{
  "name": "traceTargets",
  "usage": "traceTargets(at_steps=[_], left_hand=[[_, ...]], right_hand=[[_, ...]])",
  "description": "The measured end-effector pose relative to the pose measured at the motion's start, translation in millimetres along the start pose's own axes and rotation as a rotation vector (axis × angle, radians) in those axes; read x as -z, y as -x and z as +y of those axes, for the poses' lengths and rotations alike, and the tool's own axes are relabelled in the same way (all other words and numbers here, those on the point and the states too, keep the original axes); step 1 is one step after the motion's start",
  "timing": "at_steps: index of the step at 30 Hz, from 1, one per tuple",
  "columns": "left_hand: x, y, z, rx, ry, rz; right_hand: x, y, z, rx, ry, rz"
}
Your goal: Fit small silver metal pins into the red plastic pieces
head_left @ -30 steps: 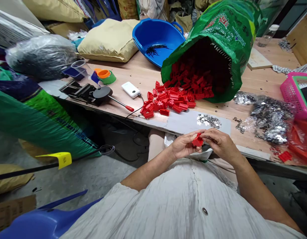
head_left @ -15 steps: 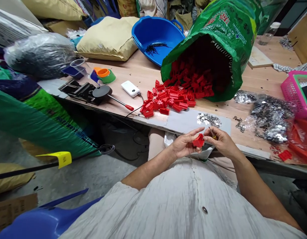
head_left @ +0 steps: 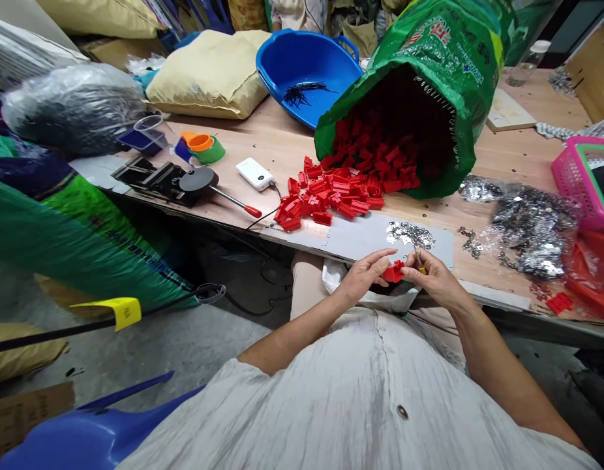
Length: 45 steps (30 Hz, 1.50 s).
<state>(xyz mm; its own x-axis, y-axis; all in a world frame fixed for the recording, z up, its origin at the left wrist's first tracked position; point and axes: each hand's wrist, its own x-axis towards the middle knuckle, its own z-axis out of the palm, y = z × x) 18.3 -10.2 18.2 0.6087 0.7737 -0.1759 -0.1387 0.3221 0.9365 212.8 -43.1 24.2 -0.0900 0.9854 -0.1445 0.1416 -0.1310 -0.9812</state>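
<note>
Between the thumb and fingers of my left hand (head_left: 364,277) is a small red plastic part (head_left: 394,271). My right hand (head_left: 437,281) is closed around a small thin tool (head_left: 421,265) with a yellow handle and a narrow metal tip; its exact kind is too small to tell. The right fingertips touch the red part's right side. Just beyond the hands, small flat shiny metal pieces (head_left: 410,235) lie on a grey sheet (head_left: 353,236). A heap of similar red parts (head_left: 338,192) spills from the mouth of a green sack (head_left: 458,65). Below the hands, an open white bag (head_left: 332,274) sits at my lap.
Left on the table stands a black lever tool (head_left: 184,183) beside a white power bank (head_left: 254,174) with a cable. Behind are a blue basin (head_left: 277,59) and a stuffed cream sack (head_left: 209,75). A clear bag of metal pieces (head_left: 537,228) and a pink basket (head_left: 571,176) are right.
The red part has been turned in the left fingers and lies flatter. My left hand has shifted slightly up and right, its fingers more curled. The right hand keeps the yellow-handled tool.
</note>
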Motion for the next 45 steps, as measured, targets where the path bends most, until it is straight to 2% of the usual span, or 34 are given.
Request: traceTargets(at_steps=[3, 6, 8, 11, 19, 24, 31, 40, 45], left_hand=[[-1.4, 1.1, -2.1, -0.354, -0.401, 0.083], [-2.6, 1.3, -5.4, -0.533, -0.619, 0.139], [-3.3, 1.5, -5.5, -0.523, -0.649, 0.161], [-4.8, 2.8, -1.9, -0.428, -0.621, 0.169], [-9.7, 3.5, 0.0, -0.322, -0.544, 0.136], [-7.2, 1.9, -3.0, -0.348, -0.573, 0.153], [-3.1, 6.0, -9.7, -0.373, -0.625, 0.106], [9.2, 8.4, -7.3, -0.453, -0.435, 0.044], [18.6, 9.0, -10.9, -0.404, -0.353, 0.098]], right_hand=[[-0.6, 0.5, 4.6, -0.019, -0.014, 0.039], [-1.5, 1.5, 7.2, -0.043, -0.033, 0.038], [-1.3, 2.3, 7.9, -0.072, -0.057, 0.012], [-0.5, 3.1, 7.7, -0.083, -0.041, 0.01], [-1.8, 1.1, 9.5, 0.005, 0.066, 0.017], [-4.0, 2.7, 7.0, -0.055, 0.02, 0.015], [-2.7, 11.5, 5.2, -0.227, -0.132, -0.125], [-6.3, 11.0, 19.9, -0.311, -0.386, -0.244], [-10.7, 5.3, 17.7, -0.268, -0.333, -0.284]])
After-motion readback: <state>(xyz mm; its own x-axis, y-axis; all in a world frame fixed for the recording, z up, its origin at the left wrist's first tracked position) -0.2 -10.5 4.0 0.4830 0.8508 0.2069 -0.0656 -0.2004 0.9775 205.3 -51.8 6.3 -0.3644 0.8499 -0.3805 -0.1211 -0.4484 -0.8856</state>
